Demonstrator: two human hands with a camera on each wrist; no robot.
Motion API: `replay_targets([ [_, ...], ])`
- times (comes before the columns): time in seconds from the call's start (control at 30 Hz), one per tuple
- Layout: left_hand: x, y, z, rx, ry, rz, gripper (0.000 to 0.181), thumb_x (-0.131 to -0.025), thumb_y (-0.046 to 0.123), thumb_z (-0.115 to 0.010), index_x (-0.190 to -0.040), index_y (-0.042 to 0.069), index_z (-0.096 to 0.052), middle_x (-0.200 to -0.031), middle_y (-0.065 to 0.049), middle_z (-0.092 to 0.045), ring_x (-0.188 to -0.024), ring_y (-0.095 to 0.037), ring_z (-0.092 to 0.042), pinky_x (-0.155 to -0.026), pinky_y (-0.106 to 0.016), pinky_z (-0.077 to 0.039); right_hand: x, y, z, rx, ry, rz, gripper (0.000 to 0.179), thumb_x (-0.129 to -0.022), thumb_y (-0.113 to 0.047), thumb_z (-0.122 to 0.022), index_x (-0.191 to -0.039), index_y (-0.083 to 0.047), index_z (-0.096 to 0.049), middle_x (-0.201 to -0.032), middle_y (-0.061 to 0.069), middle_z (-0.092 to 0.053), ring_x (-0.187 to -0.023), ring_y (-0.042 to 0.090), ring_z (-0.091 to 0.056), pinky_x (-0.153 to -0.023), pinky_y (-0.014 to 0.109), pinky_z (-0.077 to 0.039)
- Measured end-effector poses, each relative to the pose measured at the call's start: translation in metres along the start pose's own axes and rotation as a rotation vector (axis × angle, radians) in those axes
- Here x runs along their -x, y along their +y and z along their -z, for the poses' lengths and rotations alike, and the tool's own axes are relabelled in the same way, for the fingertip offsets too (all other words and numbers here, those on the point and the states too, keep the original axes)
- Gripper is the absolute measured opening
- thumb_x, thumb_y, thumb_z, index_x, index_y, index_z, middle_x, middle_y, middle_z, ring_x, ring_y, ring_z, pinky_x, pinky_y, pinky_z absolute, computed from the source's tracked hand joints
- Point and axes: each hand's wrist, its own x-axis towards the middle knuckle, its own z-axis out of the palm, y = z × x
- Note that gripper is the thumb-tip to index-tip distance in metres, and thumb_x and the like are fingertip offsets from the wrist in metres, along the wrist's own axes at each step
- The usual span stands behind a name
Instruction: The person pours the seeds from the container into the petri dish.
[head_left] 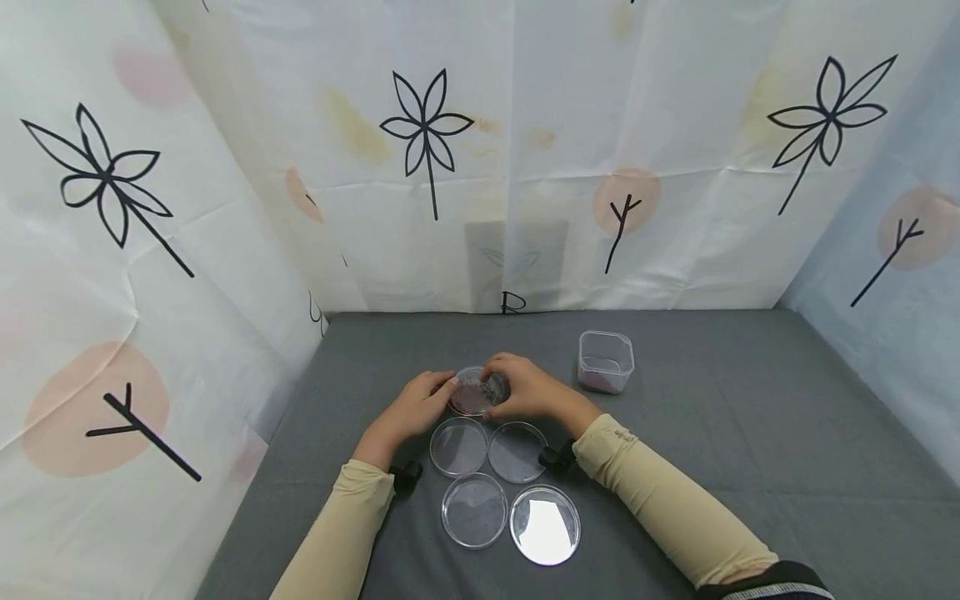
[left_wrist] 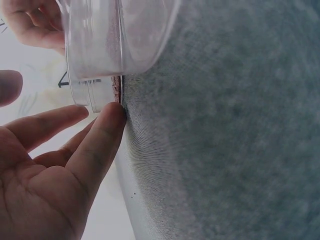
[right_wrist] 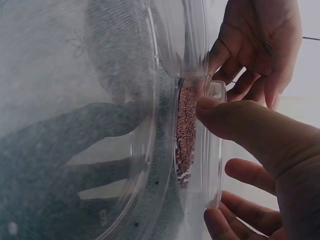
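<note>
A clear petri dish (head_left: 471, 395) holding small reddish-brown grains (right_wrist: 186, 130) lies on the grey cloth. A clear lid (right_wrist: 215, 155) sits over it, its rim standing a little above the base in the right wrist view. My right hand (head_left: 521, 386) pinches this lid between thumb and fingers across its rim. At the dish's left side is my left hand (head_left: 420, 402); its fairly straight fingers (left_wrist: 97, 142) touch the dish's edge low down, with the thumb apart from them in the left wrist view. Darker specks show on the dish near the right fingers.
Nearer me, several clear round dishes or lids stand in two rows: front left (head_left: 474, 510), front right (head_left: 545, 525), back left (head_left: 458, 447), back right (head_left: 517, 452). A clear square tub (head_left: 605, 362) with some reddish contents stands at the right. Patterned cloth walls (head_left: 525, 250) enclose the table.
</note>
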Motion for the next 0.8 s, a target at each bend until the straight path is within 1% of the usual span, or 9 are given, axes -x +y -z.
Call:
replay_targets([
  [0.1,0.0003,0.0007,0.0003,0.002,-0.007,0.006,0.053,-0.114,0.033,-0.047,-0.153,-0.002,-0.054,-0.141,-0.023,-0.063,-0.129,-0.038,-0.061,-0.110,-0.058,-0.049,-0.0018,-0.0015,-0.0003,0.005,-0.008,-0.002,0.050,-0.084,-0.024,-0.092,-0.124,-0.003,-0.070,-0.138,0.016,-0.065,-0.125,0.030,-0.063,-0.097,0.045,-0.056],
  [0.17,0.0004,0.0007,0.0003,0.000,-0.008,0.012,0.053,-0.114,0.033,-0.047,-0.153,-0.002,-0.054,-0.141,-0.023,-0.063,-0.129,-0.038,-0.061,-0.110,-0.057,-0.049,-0.0028,-0.0019,-0.0007,0.007,-0.017,-0.008,0.049,-0.085,-0.024,-0.091,-0.124,-0.004,-0.070,-0.137,0.014,-0.064,-0.121,0.029,-0.063,-0.094,0.043,-0.055],
  [0.37,-0.0001,-0.0002,-0.0005,-0.025,0.004,0.004,0.051,-0.114,0.029,-0.045,-0.150,-0.006,-0.055,-0.138,-0.025,-0.064,-0.128,-0.039,-0.061,-0.110,-0.058,-0.049,-0.0053,-0.0019,-0.0021,0.014,-0.035,-0.011,0.046,-0.087,-0.027,-0.091,-0.122,-0.006,-0.071,-0.136,0.013,-0.065,-0.117,0.027,-0.063,-0.091,0.039,-0.055],
  [0.6,-0.0005,-0.0013,-0.0004,-0.009,-0.013,0.027,0.053,-0.115,0.032,-0.045,-0.152,-0.005,-0.053,-0.141,-0.025,-0.062,-0.131,-0.039,-0.060,-0.111,-0.057,-0.049,-0.0065,-0.0036,-0.0032,-0.010,-0.052,-0.012,0.045,-0.088,-0.026,-0.090,-0.122,-0.005,-0.071,-0.138,0.015,-0.064,-0.115,0.029,-0.064,-0.090,0.040,-0.057],
  [0.7,-0.0004,-0.0014,-0.0004,-0.002,-0.008,0.027,0.054,-0.114,0.033,-0.046,-0.152,-0.005,-0.054,-0.139,-0.024,-0.063,-0.129,-0.038,-0.061,-0.110,-0.057,-0.050,-0.0068,-0.0043,-0.0036,-0.010,-0.057,-0.010,0.045,-0.088,-0.025,-0.090,-0.122,-0.004,-0.071,-0.138,0.015,-0.063,-0.116,0.030,-0.065,-0.092,0.041,-0.058],
  [0.8,-0.0008,-0.0015,-0.0002,0.000,-0.003,0.021,0.053,-0.114,0.033,-0.048,-0.150,-0.004,-0.056,-0.136,-0.022,-0.065,-0.125,-0.036,-0.063,-0.108,-0.056,-0.051,-0.0070,-0.0050,-0.0039,-0.013,-0.067,-0.014,0.045,-0.088,-0.024,-0.090,-0.123,-0.004,-0.070,-0.139,0.015,-0.063,-0.113,0.030,-0.065,-0.090,0.041,-0.057],
])
